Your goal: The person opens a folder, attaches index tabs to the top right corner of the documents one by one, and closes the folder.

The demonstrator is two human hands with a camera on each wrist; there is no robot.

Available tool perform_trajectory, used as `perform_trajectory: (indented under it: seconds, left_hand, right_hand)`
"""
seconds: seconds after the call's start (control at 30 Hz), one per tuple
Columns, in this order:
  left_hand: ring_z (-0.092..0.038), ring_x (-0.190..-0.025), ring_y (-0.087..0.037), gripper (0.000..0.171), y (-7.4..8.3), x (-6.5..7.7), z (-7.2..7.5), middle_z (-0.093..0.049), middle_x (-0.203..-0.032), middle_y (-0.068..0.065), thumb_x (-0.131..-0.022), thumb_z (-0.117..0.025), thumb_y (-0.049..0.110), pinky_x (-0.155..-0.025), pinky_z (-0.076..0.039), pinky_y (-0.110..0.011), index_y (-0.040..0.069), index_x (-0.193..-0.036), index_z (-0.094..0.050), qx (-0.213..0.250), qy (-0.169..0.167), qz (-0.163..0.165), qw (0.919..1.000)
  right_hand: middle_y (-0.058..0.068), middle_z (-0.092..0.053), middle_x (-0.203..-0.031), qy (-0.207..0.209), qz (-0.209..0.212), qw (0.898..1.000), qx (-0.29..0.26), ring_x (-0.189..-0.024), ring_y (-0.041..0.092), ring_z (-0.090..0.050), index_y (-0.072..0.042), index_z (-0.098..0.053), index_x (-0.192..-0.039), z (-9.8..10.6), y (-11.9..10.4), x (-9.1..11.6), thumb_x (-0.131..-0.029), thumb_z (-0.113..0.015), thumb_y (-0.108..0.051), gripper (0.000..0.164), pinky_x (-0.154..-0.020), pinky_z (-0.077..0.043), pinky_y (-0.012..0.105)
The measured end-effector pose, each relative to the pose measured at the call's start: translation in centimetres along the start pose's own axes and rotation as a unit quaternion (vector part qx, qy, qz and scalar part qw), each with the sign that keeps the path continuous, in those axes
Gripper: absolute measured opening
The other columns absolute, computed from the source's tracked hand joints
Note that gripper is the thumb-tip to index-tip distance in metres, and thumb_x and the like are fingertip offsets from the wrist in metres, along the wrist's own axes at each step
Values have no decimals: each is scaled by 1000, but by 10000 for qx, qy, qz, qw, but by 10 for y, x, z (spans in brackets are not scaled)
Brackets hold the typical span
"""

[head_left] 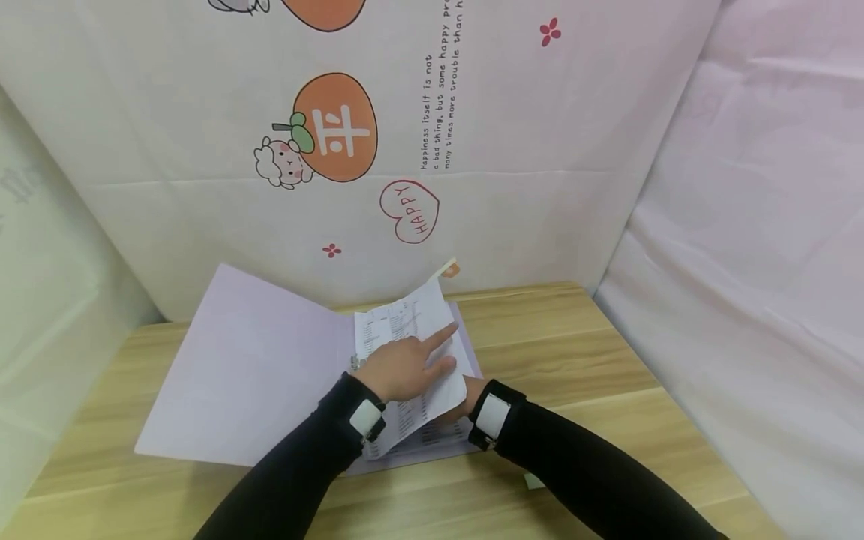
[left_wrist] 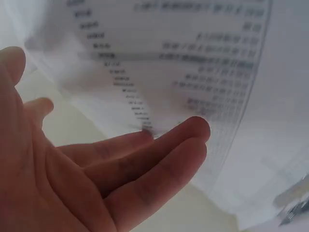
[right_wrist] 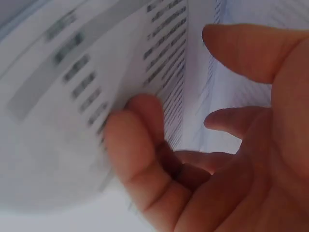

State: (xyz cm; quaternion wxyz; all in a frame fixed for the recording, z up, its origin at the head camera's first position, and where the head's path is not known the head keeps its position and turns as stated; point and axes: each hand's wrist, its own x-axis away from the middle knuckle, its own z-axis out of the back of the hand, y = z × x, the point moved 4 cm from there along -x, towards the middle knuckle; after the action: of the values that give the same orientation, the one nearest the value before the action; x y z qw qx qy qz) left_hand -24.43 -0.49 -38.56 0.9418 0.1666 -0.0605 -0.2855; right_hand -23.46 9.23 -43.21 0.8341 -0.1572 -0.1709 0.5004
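Note:
A lavender folder (head_left: 253, 367) lies spread on the wooden table, its cover turned to the left. On its right half are printed sheets (head_left: 398, 319), the uppermost lifted and curving along its right side. My left hand (head_left: 401, 367) lies over this sheet with the index finger stretched toward its right edge. In the left wrist view its fingers (left_wrist: 159, 164) extend beside the printed columns. My right hand (head_left: 467, 397) reaches under the lifted sheet, which partly hides it. In the right wrist view, bent fingers (right_wrist: 130, 145) touch the curved page (right_wrist: 58, 159), and the thumb (right_wrist: 241, 50) stands apart.
A small pale-and-orange piece (head_left: 450, 268) sticks up at the sheets' top corner. A pale green item (head_left: 533, 481) shows beside my right forearm. The wooden table (head_left: 553, 337) meets a printed cloth (head_left: 513, 225) behind and white cloth on both sides.

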Motion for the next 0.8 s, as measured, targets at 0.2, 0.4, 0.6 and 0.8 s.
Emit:
perform_trajectory:
  seconds: [0.2, 0.4, 0.6, 0.8]
  left_hand:
    - [-58, -118, -34, 56, 5, -11, 23, -51, -142, -21, -102, -30, 62, -86, -51, -48, 43, -156, -29, -777, -484, -190, 9956]
    - [-62, -106, -24, 60, 3, -19, 36, -58, -132, -12, -102, -34, 62, -88, -51, -44, 25, -143, -56, -1509, -497, -539, 9858]
    - [-62, -83, -16, 46, -7, -13, 50, -66, -90, 1, -102, -46, 53, -75, -52, -37, 14, -98, -71, -1516, -183, -496, 9870]
    - [-53, -60, -16, 33, -36, 21, 69, -56, -68, 0, -95, -62, 37, -54, -44, -31, 12, -75, -60, -247, -105, 424, 9987]
  right_hand:
    - [-12, -64, -87, -438, -157, 9977, 499, -85, -2, -56, -17, -68, -86, -1, -9, -13, -92, -67, -15, 6, -84, -41, 15]
    - [-16, -55, -74, -689, -562, 9960, 42, -74, 0, -52, -21, -60, -76, 0, -14, -20, -90, -70, -22, 18, -75, -40, 18]
    - [-1, -60, -102, -870, -1397, 9822, 900, -94, 15, -54, -13, -67, -91, -7, -2, -23, -92, -67, -29, 16, -88, -44, 30]
    - [7, -53, -134, -609, -2739, 9437, 1752, -107, 26, -56, -25, -56, -141, -11, 30, -11, -81, -78, -40, 65, -84, -49, 46]
